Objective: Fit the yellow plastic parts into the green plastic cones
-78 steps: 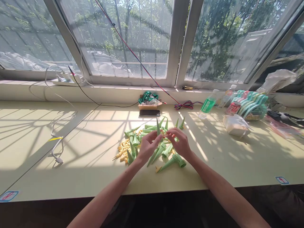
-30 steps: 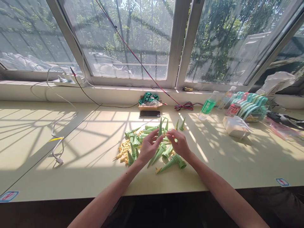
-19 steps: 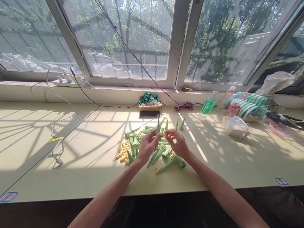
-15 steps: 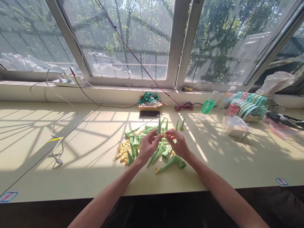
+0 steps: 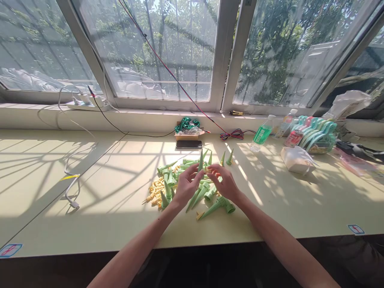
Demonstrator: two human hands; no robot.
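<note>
Over a heap of green and yellow plastic parts, my left hand (image 5: 187, 186) is closed on a green plastic spike (image 5: 201, 161), which it holds with the point up. My right hand (image 5: 223, 181) is pinched at the spike's lower end, on a small yellow plastic piece (image 5: 206, 171) mostly hidden by the fingers. Several loose yellow pieces (image 5: 155, 192) lie left of my left hand. Below my right hand lies a green spike with a yellow tip piece (image 5: 212, 209). Two green spikes stand point up behind my right hand, one of them at the far right (image 5: 230, 157).
A black phone (image 5: 189, 144) and a small box with green ribbon (image 5: 188, 130) lie beyond the heap. To the right are a bottle with a green label (image 5: 262, 134), a tissue pack (image 5: 297, 160), a can (image 5: 294, 139) and hangers (image 5: 318, 136). A white cable (image 5: 73, 196) lies at left.
My right hand's fingers have shifted slightly at the base of the spike. The left hand keeps its hold, and the parts on the table stay where they were.
</note>
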